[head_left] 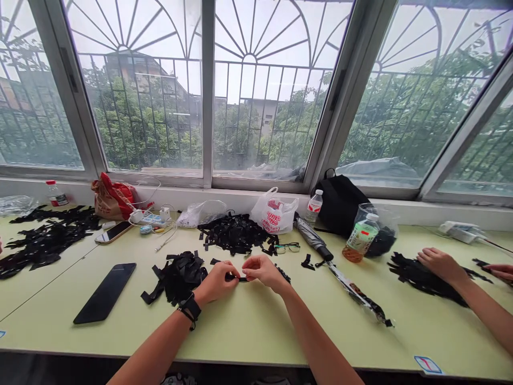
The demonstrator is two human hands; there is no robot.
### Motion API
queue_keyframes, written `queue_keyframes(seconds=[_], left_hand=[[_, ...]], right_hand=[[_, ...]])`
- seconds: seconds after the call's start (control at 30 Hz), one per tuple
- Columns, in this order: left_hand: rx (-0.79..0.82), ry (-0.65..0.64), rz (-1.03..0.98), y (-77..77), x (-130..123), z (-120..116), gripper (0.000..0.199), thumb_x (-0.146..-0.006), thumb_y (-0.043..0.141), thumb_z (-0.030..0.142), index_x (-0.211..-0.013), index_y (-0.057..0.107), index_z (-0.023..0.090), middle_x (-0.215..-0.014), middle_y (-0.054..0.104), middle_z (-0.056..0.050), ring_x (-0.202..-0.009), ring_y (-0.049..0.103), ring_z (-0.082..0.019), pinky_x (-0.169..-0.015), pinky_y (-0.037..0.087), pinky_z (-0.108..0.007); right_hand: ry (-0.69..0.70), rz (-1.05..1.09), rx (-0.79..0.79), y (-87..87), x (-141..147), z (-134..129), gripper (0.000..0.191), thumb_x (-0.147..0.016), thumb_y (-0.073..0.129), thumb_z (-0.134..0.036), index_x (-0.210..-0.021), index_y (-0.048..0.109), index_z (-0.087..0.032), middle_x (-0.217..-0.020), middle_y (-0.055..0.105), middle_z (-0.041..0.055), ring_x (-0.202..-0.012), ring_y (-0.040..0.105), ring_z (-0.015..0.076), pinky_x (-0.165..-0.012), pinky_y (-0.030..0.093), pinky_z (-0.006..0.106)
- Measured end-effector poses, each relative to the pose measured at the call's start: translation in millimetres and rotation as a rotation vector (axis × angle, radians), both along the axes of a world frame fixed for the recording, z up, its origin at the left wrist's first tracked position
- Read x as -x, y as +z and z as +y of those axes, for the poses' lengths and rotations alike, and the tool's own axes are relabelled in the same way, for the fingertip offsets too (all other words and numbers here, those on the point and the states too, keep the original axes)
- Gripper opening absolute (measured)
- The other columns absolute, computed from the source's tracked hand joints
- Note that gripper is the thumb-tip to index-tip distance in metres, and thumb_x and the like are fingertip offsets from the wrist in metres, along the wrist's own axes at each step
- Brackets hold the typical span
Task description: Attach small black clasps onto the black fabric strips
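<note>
My left hand and my right hand meet at the middle of the pale green table. Between their fingertips they pinch a narrow black strip, probably plastic or fabric. A loose heap of black strips lies just left of my left hand, and a larger heap lies beyond both hands. A black band circles my left wrist. Thin dark pieces lie close to my right hand.
A co-worker's hand rests on another black heap at right. Further strips cover the left end. A black phone, glasses, a folded umbrella, bottles, bags and charging cables stand about the table, below large windows.
</note>
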State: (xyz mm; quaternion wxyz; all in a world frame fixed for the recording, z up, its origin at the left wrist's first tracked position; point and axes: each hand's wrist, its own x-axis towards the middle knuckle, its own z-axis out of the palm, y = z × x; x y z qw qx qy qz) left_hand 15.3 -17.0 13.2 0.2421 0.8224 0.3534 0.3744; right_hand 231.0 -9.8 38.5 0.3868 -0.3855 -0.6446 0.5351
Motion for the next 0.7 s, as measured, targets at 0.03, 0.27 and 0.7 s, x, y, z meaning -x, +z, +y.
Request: queue_keyframes(seconds=[0.03, 0.27, 0.7], left_hand=[[0.001, 0.001, 0.001, 0.0, 0.0, 0.0, 0.019, -0.082, 0.064, 0.013, -0.090, 0.079, 0.021, -0.089, 0.071, -0.005, -0.084, 0.064, -0.019, -0.080, 0.048, -0.029], [0.015, -0.011, -0.007, -1.5, -0.4, 0.4, 0.022, -0.083, 0.063, 0.013, -0.091, 0.080, 0.022, -0.089, 0.070, -0.005, -0.086, 0.064, -0.019, -0.081, 0.048, -0.029], [0.031, 0.016, 0.015, 2.5, 0.2, -0.3, 0.022, -0.079, 0.060, 0.010, -0.087, 0.079, 0.019, -0.085, 0.069, -0.005, -0.077, 0.061, -0.018, -0.069, 0.044, -0.027]], right_hand=[[0.005, -0.002, 0.017, -1.5, 0.2, 1.2, 0.016, -0.075, 0.080, -0.035, -0.078, 0.076, -0.020, -0.081, 0.076, 0.0145, -0.072, 0.070, 0.0216, -0.073, 0.055, 0.043], [0.013, -0.035, 0.063, -8.6, 4.0, 8.3, 0.024, -0.068, 0.078, -0.033, -0.084, 0.071, -0.016, -0.074, 0.069, 0.0028, -0.067, 0.065, 0.0180, -0.071, 0.056, 0.035], [0.046, -0.190, -0.066, -23.2, 8.0, 12.1, 0.014, -0.072, 0.065, -0.018, -0.086, 0.063, -0.018, -0.069, 0.064, -0.0014, -0.059, 0.056, 0.0124, -0.056, 0.045, 0.022]])
